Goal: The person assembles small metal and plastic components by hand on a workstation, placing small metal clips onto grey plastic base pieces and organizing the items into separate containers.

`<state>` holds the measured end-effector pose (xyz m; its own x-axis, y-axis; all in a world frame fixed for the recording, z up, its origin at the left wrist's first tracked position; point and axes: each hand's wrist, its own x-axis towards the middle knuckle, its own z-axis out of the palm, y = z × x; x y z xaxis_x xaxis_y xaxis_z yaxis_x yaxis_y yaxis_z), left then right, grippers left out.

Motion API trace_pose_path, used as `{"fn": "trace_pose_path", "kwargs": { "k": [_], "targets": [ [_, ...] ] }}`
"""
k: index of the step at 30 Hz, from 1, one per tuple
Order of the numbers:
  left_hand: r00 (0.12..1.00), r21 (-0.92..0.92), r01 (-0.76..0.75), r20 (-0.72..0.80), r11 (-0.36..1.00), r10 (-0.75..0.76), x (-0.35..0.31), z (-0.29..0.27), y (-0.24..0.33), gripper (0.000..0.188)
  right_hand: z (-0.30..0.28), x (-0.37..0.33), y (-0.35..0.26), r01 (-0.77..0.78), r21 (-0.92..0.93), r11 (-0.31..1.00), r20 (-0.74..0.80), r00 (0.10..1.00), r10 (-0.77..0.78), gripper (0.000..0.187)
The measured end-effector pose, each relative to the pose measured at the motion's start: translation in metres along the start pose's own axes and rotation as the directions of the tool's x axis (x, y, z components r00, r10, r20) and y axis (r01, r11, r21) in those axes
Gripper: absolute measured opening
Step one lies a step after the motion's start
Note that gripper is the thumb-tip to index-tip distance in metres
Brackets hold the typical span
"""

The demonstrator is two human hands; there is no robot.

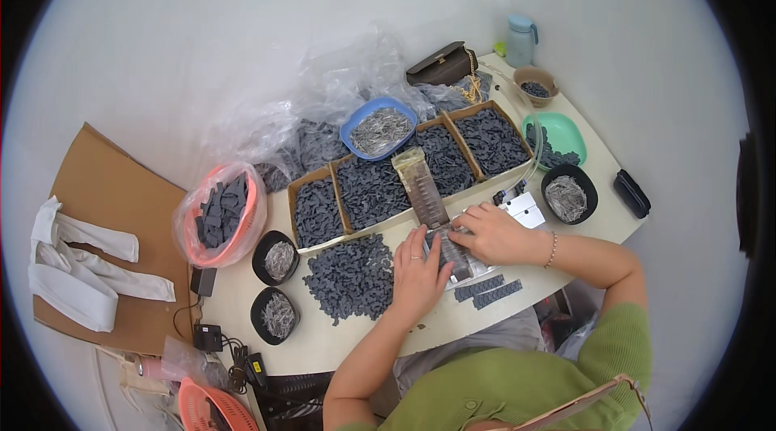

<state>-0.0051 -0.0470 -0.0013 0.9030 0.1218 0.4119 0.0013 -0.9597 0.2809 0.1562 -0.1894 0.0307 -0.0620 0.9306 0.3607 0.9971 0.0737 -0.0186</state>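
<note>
My left hand (416, 276) rests along the left side of a flat metal jig (461, 263), fingers stretched out and a little apart. My right hand (495, 235) reaches over the jig from the right. Its fingers are bent and drawn together at the upper part, and whatever they pinch is too small to make out. Dark small pieces sit in rows in the jig. Directly beyond it, a long clear-topped holder (423, 191) leans over the front wall of the divided box. Two dark grey toothed strips (495, 292) lie near the jig's front right.
A divided cardboard box (349, 231) holds many grey plastic parts, with a loose pile (352, 277) before it. Metal pins fill a blue basin (380, 129) and black bowls (567, 195). A green dish (559, 137), black case (631, 194) and pink basket (257, 225) stand around.
</note>
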Motion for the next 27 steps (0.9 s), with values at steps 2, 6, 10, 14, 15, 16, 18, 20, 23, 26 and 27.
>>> {"fn": "trace_pose_path", "kwargs": {
  "k": [2, 6, 10, 14, 15, 16, 18, 20, 23, 26, 27],
  "targets": [
    [1.000, 0.002, 0.005, 0.018, 1.000, -0.005, -0.002, -0.001, 0.003, 0.053, 0.005, -0.005, -0.005, -0.014, 0.001, 1.000, -0.027, 1.000, 0.014, 0.037],
    [0.999, 0.000, -0.002, 0.038, 1.000, 0.002, -0.007, -0.005, 0.007, 0.050, 0.008, -0.011, -0.010, -0.009, -0.027, 1.000, -0.080, 0.997, 0.006, 0.032],
    [0.999, -0.009, -0.022, 0.046, 1.000, 0.023, -0.010, -0.008, 0.011, 0.047, 0.005, -0.014, -0.010, -0.002, 0.027, 1.000, -0.073, 0.997, 0.004, 0.029],
    [0.999, -0.048, -0.024, 0.043, 0.999, 0.026, -0.013, -0.009, 0.012, 0.048, 0.012, -0.011, -0.008, -0.051, 0.068, 0.996, -0.074, 0.996, 0.056, 0.036],
    [0.999, -0.067, -0.022, 0.033, 0.997, 0.024, -0.013, -0.009, 0.012, 0.048, 0.013, -0.009, -0.008, -0.048, 0.055, 0.997, -0.073, 0.996, 0.052, 0.036],
    [0.999, -0.087, -0.019, 0.024, 0.996, 0.021, -0.013, -0.009, 0.012, 0.048, 0.013, -0.009, -0.008, -0.046, 0.043, 0.998, -0.072, 0.996, 0.049, 0.035],
    [0.999, -0.067, -0.036, 0.023, 0.997, 0.037, -0.013, -0.009, 0.011, 0.048, 0.013, -0.009, -0.009, -0.044, 0.035, 0.998, -0.073, 0.996, 0.047, 0.036],
    [0.998, -0.059, -0.051, 0.023, 0.997, 0.052, -0.013, -0.008, 0.011, 0.048, 0.013, -0.010, -0.010, -0.049, 0.043, 0.998, -0.068, 0.996, 0.052, 0.034],
    [0.997, -0.077, -0.067, 0.018, 0.995, 0.069, -0.014, -0.008, 0.010, 0.048, 0.013, -0.009, -0.010, -0.059, 0.099, 0.993, -0.065, 0.996, 0.066, 0.027],
    [0.998, -0.131, -0.070, -0.003, 0.989, 0.070, -0.015, -0.007, 0.009, 0.045, 0.015, 0.002, -0.007, -0.070, 0.177, 0.982, -0.043, 0.996, 0.079, 0.017],
    [0.998, -0.158, -0.066, -0.013, 0.985, 0.065, -0.016, -0.007, 0.009, 0.044, 0.016, 0.006, -0.005, -0.083, 0.192, 0.978, -0.010, 0.996, 0.086, 0.015]
  ]
}}
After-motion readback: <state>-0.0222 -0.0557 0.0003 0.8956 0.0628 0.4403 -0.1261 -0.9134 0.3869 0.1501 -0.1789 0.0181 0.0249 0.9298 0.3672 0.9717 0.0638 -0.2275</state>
